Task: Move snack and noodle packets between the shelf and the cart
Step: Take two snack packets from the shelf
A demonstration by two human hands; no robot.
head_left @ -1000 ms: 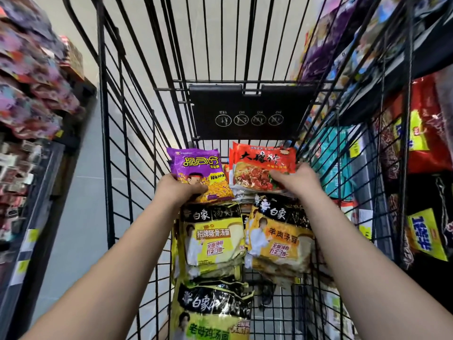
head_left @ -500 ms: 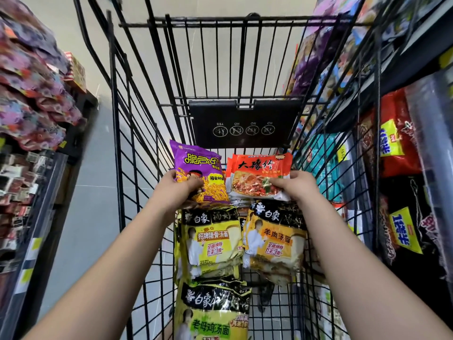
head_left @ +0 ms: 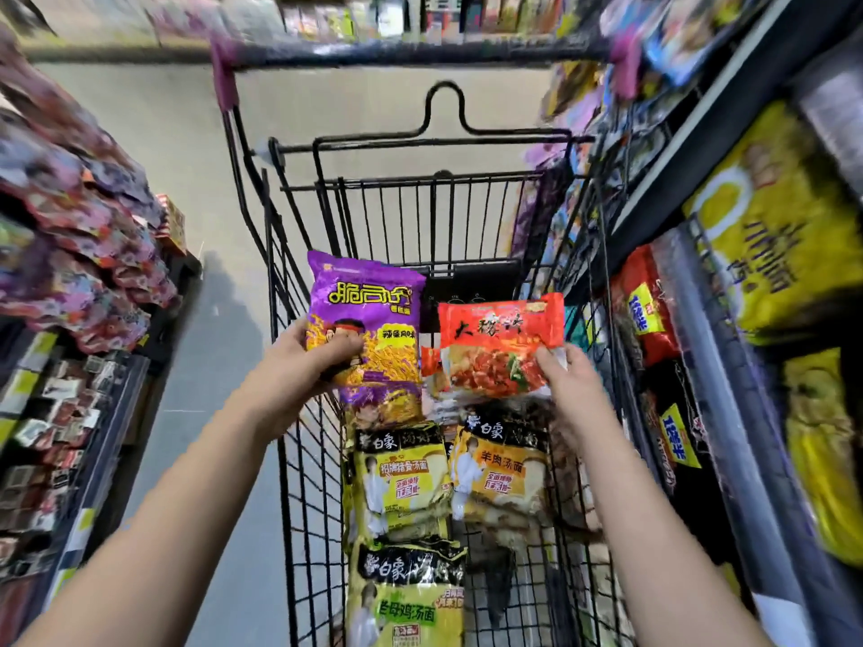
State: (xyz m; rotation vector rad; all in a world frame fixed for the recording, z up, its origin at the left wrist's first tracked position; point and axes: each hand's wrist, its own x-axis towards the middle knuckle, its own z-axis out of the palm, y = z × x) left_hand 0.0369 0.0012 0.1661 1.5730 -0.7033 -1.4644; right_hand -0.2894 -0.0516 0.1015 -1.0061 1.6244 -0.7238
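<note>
The cart (head_left: 308, 483) sat right beside the shelf (head_left: 691, 151), whose stock was mostly a blur. Both packets hung over the basket. The left hand (head_left: 317, 361) pinched the purple snack packet (head_left: 369, 315) at its lower edge, and the right hand (head_left: 567, 380) gripped the red noodle packet (head_left: 499, 338) by a bottom corner. I'd guess they were light, with crinkly, slippery film and brittle insides, so edge grips made sense. The fingers behind them were hidden.
</note>
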